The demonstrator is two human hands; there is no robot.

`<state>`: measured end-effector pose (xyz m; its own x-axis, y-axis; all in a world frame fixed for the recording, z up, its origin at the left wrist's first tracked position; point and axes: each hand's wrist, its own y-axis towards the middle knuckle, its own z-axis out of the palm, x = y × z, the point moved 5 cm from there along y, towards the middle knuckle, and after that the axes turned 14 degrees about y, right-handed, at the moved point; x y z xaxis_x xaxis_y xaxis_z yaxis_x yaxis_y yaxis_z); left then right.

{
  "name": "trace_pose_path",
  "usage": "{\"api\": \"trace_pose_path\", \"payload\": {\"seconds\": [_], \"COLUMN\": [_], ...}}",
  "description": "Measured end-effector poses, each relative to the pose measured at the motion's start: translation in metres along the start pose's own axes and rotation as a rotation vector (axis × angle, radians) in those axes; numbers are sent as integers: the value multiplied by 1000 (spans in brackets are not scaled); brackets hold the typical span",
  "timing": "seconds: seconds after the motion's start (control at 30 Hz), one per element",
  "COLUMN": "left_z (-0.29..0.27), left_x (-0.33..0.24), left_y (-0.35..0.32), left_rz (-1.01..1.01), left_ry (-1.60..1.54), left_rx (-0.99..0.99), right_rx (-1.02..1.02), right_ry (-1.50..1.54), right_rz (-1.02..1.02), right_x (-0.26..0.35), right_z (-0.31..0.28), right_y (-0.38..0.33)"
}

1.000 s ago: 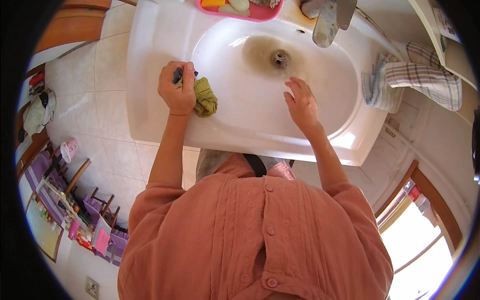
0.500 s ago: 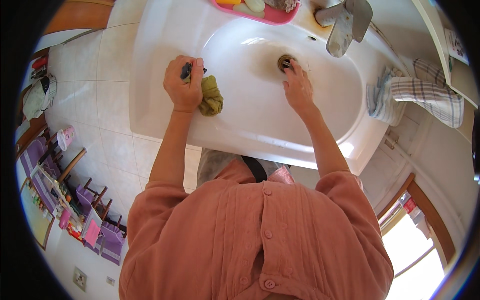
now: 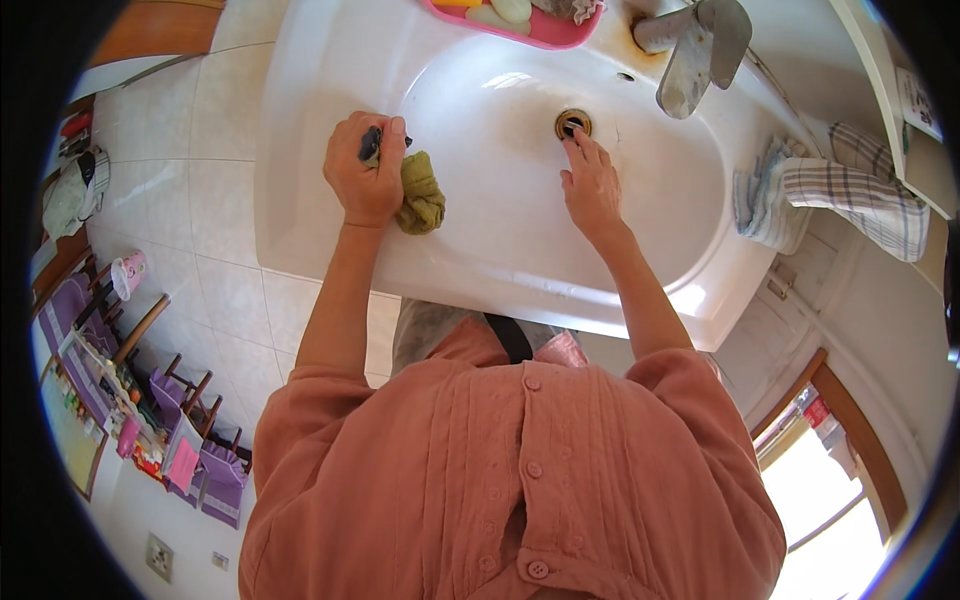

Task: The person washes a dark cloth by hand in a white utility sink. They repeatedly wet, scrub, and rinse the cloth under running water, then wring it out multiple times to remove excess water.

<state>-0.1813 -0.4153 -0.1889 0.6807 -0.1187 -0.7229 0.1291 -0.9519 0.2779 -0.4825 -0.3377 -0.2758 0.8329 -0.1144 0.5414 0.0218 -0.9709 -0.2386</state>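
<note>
My left hand [image 3: 365, 175] is closed in a fist over the left rim of the white washbasin [image 3: 300, 150]. From it a crumpled olive-green cloth [image 3: 422, 195] hangs on the right side, against the basin's inner edge. A dark bit of fabric [image 3: 370, 145] pokes out between the fingers; whether it belongs to the same cloth I cannot tell. Inside the bowl, my right hand [image 3: 592, 190] reaches to the drain [image 3: 573, 122], a brownish metal ring with a dark centre. Its fingers are stretched out, and the fingertips touch the drain's near edge.
A tarnished tap [image 3: 690, 60] stands at the back right. On the far rim sits a pink tray [image 3: 560, 38] holding soap bars. Folded towels [image 3: 770, 195] and a checked cloth [image 3: 850, 190] lie right of the basin. Purple chairs [image 3: 215, 475] stand on the tiled floor at left.
My right hand has drawn back slightly toward me and left, so more of the drain ring shows. My left hand stays in place with the cloth.
</note>
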Motion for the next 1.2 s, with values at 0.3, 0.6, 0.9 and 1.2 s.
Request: {"api": "trace_pose_path", "payload": {"seconds": [0.3,0.6,0.9,1.2], "left_z": [-2,-1,-1,-2], "left_x": [-6,-4,-4,-5], "left_y": [0,2,1,2], "left_rz": [54,3,2,19], "left_ry": [18,-30,-29,-39], "left_rx": [19,10,0,5], "right_rx": [-26,7,-523,93], "right_ry": [31,-3,1275,1936], "right_rz": [-30,-10,129,-5], "right_x": [7,-12,46,64], "right_z": [-6,-1,-201,-234], "right_y": [0,18,31,52]}}
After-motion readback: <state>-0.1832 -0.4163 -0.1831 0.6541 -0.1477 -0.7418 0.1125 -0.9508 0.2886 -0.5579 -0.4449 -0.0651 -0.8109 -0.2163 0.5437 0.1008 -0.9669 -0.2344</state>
